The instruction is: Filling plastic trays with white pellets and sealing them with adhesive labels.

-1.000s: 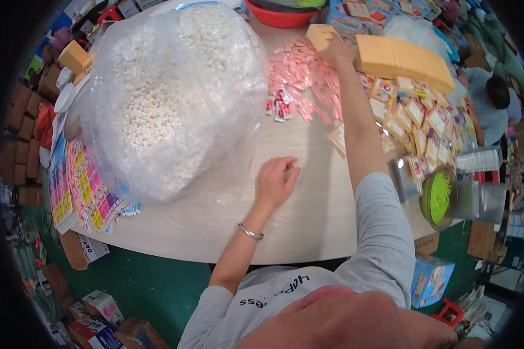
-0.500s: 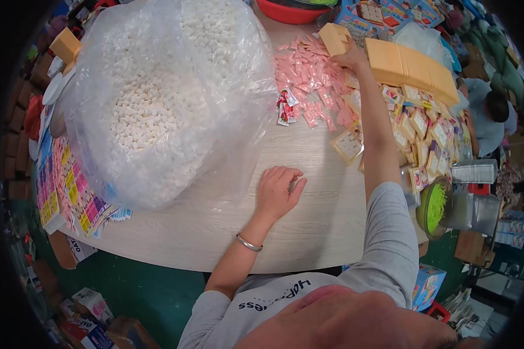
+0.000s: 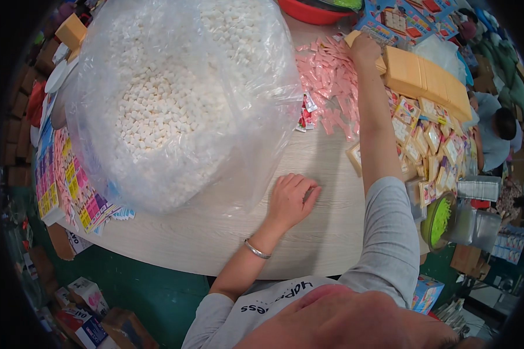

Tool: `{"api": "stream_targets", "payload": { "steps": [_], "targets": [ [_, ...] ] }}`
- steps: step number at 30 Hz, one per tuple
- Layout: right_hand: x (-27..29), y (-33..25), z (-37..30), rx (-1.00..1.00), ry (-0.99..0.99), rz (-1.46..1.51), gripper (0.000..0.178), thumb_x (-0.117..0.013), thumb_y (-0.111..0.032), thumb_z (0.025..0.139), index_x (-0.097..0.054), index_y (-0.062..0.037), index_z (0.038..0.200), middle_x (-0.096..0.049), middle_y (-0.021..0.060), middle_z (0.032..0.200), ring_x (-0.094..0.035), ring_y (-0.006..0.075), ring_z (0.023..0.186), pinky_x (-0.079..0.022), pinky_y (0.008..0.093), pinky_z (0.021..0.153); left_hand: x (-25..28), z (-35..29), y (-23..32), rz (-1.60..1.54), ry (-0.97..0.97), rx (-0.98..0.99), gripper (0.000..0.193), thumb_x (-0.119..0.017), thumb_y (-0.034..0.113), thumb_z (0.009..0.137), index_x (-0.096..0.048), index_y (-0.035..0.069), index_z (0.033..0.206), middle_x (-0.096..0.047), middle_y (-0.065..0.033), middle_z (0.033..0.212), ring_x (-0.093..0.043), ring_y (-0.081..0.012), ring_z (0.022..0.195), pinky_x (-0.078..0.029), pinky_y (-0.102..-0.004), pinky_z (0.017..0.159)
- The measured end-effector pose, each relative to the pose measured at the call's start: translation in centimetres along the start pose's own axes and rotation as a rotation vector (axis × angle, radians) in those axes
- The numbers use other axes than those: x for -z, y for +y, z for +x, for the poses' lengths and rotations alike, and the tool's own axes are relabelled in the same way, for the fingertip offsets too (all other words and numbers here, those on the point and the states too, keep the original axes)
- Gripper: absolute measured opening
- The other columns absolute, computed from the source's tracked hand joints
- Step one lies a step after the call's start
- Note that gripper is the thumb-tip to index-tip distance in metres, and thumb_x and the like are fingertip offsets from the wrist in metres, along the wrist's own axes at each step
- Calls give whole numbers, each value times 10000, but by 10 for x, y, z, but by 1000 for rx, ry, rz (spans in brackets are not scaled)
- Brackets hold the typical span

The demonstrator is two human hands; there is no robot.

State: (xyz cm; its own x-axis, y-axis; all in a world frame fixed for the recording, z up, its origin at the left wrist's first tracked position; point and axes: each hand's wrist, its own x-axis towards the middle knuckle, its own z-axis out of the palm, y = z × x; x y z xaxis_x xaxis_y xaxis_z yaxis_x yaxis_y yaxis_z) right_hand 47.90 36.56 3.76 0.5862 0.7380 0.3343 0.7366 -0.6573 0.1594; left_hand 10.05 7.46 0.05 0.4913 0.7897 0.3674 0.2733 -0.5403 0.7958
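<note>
On the pale wooden table (image 3: 332, 192), just right of the big clear bag (image 3: 180, 99), small pink packets (image 3: 326, 81) look light and floppy, best pinched by edges; right hand (image 3: 365, 49) touches them, fingers unclear, left hand (image 3: 291, 200) rests loosely curled, empty.

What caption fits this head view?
Left hand rests on table beside bag of white cubes; right hand reaches yellow blocks.

Pale matt wood-grain table (image 3: 326, 174), glossy crinkled clear plastic bag (image 3: 174, 104), shiny pink sachets (image 3: 326, 75).
</note>
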Motion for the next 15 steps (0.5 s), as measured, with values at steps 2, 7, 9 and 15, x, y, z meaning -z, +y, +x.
{"api": "stream_targets", "payload": {
  "steps": [2,7,9,15],
  "targets": [
    [4,11,0,72,-9,43,875,-732,-733,756,-606,0,1217,-718,211,1139,-716,379,1058,-595,464,849,1,3,-1,6,6,2,95,-737,172,876,-689,97,844,-651,-33,811,-611,-241,791,-436,-370,740],
    [86,8,-39,207,275,99,744,-765,-560,772,-564,-38,1262,-700,186,1111,-691,378,1039,-584,496,831,5,-2,-1,24,59,-1,105,-733,184,879,-688,94,849,-634,-35,776,-603,-248,754,-439,-378,738],
    [128,14,-81,348,460,205,630,-765,-415,764,-560,-66,1247,-682,160,1073,-674,381,992,-578,509,802,7,-6,0,-23,-55,66,236,-760,209,866,-685,90,1055,-677,-91,1016,-636,-275,944,-479,-375,863],
    [233,34,-372,799,36,607,794,-847,-339,710,-528,10,1349,-620,201,1127,-639,380,985,-548,451,792,-9,-46,17,-579,171,-62,792,-746,349,924,-336,57,1537,-437,-136,1535,-404,-265,1433,-354,-395,1184]
  ]
}}
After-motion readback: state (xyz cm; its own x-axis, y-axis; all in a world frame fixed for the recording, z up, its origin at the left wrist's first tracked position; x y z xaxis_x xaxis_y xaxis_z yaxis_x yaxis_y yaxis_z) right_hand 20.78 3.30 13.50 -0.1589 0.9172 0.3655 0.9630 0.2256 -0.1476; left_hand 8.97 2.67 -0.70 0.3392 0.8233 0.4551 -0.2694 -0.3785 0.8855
